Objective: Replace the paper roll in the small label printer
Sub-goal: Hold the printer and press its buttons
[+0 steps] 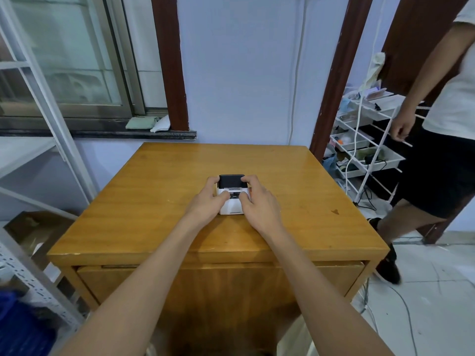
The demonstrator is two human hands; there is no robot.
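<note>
Honey-coloured wood forms the square desk (154, 201) where we see the small white label printer with its black top (231, 191) standing near the middle. Both hands clasp it from either side: the left hand (208, 199) wraps the left edge with its thumb on the front panel, and the right hand (259, 201) grips the right edge, fingers curled over the black lid. A second person in a white shirt (452, 98) stands well apart at the right.
</note>
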